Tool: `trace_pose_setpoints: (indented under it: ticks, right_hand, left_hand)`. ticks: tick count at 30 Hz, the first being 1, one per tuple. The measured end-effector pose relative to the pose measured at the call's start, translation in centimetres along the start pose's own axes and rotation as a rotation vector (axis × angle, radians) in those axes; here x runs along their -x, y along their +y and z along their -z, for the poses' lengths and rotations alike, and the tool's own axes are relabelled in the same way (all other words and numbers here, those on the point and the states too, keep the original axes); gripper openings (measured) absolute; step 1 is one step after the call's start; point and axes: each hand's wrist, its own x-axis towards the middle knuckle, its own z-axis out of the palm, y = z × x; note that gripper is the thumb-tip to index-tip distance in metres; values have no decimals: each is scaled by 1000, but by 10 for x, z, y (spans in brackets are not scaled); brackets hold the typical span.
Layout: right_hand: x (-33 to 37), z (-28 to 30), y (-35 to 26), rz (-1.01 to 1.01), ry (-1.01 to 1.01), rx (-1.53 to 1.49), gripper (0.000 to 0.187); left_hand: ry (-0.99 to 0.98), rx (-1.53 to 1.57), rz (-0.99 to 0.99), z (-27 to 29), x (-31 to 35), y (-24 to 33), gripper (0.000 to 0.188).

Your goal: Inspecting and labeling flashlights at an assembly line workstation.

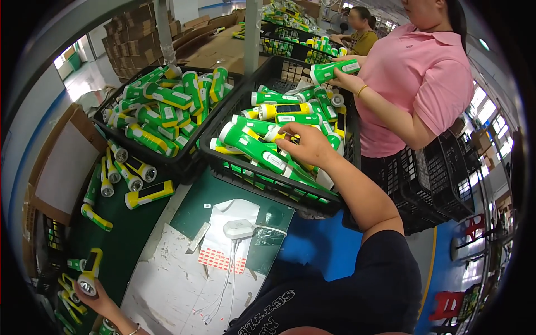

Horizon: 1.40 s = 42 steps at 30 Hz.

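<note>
My left hand [105, 306], at the lower left, is closed around the lower end of a yellow and green flashlight [90, 270], its round lens end toward me and a dark panel on its side. My right hand [307, 145] reaches into a black plastic basket [262, 181] heaped with green, yellow and white flashlights. Its fingers curl onto the pale end of a flashlight [272, 134] among the pile. In front of that hand, a larger-looking green flashlight [254, 148] with a white end lies slanting across the heap.
A second black basket [190, 159] full of flashlights stands to the left. Loose flashlights [149, 194] lie on the green table [134, 229]. A white charger hub [239, 228] with cables rests near a red-dotted sheet. On the right, a person in pink [413, 84] holds a green flashlight [334, 71].
</note>
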Motion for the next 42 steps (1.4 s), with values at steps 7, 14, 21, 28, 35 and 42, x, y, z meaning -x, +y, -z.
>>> trace_pose_setpoints:
  ticks: [7, 14, 21, 28, 35, 42]
  right_hand:
    - [50, -7, -75, 392, -19, 233, 30]
    - [119, -129, -130, 481, -920, -650, 48]
    - [166, -188, -164, 214, -984, -826, 42]
    - [183, -206, -148, -491, -1692, -1692, 43]
    - [197, -206, -146, -461, -1799, -1442, 45]
    - [213, -209, -136, -417, -1551, -1239, 33]
  left_hand:
    - [-308, 1337, 745, -8, 41, 142, 57]
    - [-484, 1769, 1111, -39, 100, 198, 55]
    - [-409, 1191, 1207, -24, 144, 187, 46]
    - [-431, 1406, 1346, -21, 149, 191, 51]
    - [-447, 1389, 1423, -14, 146, 174, 45]
    - [-399, 1274, 1429, -7, 154, 163, 42]
